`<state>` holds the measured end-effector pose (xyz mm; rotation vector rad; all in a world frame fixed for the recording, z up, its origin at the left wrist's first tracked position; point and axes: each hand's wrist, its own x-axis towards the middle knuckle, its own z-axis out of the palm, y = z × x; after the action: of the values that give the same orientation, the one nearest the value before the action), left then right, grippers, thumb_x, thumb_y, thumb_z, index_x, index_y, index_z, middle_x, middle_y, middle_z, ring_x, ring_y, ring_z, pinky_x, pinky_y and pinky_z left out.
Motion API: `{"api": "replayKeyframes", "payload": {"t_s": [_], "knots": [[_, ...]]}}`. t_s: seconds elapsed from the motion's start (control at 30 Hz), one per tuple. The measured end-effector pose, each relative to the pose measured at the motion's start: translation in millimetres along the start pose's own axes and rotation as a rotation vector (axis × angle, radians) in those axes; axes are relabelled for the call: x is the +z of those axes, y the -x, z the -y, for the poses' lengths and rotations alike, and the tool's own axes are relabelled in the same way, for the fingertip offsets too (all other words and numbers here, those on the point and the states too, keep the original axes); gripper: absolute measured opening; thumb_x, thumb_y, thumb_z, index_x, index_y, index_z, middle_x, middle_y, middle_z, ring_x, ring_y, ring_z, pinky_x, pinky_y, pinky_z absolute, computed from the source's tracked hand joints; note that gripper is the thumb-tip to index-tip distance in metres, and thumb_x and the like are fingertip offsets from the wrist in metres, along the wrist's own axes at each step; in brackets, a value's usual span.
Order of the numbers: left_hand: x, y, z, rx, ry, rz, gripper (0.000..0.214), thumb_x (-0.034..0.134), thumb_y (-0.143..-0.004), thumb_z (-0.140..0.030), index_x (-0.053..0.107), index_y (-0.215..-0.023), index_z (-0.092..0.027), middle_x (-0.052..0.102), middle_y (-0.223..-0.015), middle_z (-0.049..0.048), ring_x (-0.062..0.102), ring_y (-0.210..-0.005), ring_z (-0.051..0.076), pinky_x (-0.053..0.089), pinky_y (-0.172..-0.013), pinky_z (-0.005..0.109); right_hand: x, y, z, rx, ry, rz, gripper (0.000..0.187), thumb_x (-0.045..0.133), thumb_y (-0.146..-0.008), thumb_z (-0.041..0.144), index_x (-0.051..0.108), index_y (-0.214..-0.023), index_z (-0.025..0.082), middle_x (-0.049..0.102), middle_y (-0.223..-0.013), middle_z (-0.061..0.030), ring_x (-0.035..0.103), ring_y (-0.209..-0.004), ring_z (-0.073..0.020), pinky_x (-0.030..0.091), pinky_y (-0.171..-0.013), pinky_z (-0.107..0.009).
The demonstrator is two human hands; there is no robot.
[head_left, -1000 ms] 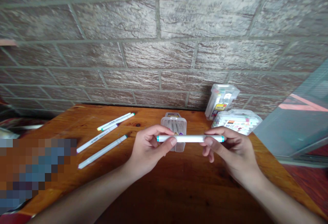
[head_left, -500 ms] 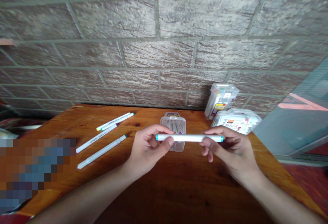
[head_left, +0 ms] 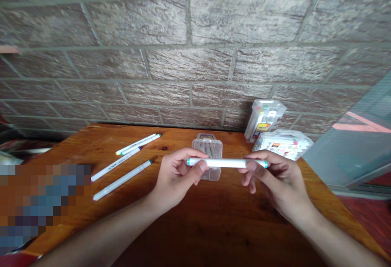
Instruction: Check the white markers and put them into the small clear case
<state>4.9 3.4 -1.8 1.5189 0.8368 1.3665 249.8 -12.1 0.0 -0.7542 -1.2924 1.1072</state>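
Note:
A white marker (head_left: 226, 163) with teal ends is held level above the table, between my two hands. My left hand (head_left: 179, 175) pinches it near its left end with thumb and fingers. Near the other end, my right hand (head_left: 276, 177) grips it the same way, the thumb in front and the lower fingers curled beneath. Behind the marker stands an open clear plastic case (head_left: 207, 142), partly covered by the marker and my left fingers; some markers show inside it.
Several loose markers (head_left: 122, 180) lie on the wooden table (head_left: 183, 226) at the left. Toward the right back, an upright clear marker case (head_left: 264, 122) stands by the brick wall (head_left: 207, 63), with a wider case of markers (head_left: 284, 142) in front. A blurred patch covers the lower left.
The marker and both hands have barely moved. My right thumb has shifted slightly to the right along the marker.

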Motion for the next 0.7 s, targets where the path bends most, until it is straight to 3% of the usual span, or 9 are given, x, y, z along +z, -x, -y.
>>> {"api": "replayKeyframes", "payload": {"t_s": [0.43, 0.7], "knots": [[-0.2, -2.9, 0.5, 0.015, 0.02, -0.036, 0.02, 0.082, -0.09, -0.035, 0.08, -0.097, -0.016, 0.069, -0.064, -0.0006, 0.056, -0.045, 0.008, 0.042, -0.045, 0.019, -0.7, -0.8, 1.0, 0.017, -0.026, -0.07, 0.011, 0.089, -0.087, 0.028, 0.085, -0.095, 0.024, 0.078, -0.068, -0.0022, 0.066, -0.049, -0.011, 0.055, -0.042, -0.017], [-1.6, -3.1, 8.4, 0.007, 0.24, -0.041, 0.017, 0.078, -0.095, -0.032, 0.081, -0.105, -0.018, 0.076, -0.075, 0.003, 0.059, -0.05, 0.009, 0.047, -0.049, 0.021, 1.7, -3.8, 4.5, 0.048, -0.099, -0.098, 0.014, 0.087, -0.088, 0.032, 0.086, -0.098, 0.022, 0.082, -0.077, -0.0061, 0.068, -0.051, -0.0133, 0.056, -0.041, -0.02]]}}
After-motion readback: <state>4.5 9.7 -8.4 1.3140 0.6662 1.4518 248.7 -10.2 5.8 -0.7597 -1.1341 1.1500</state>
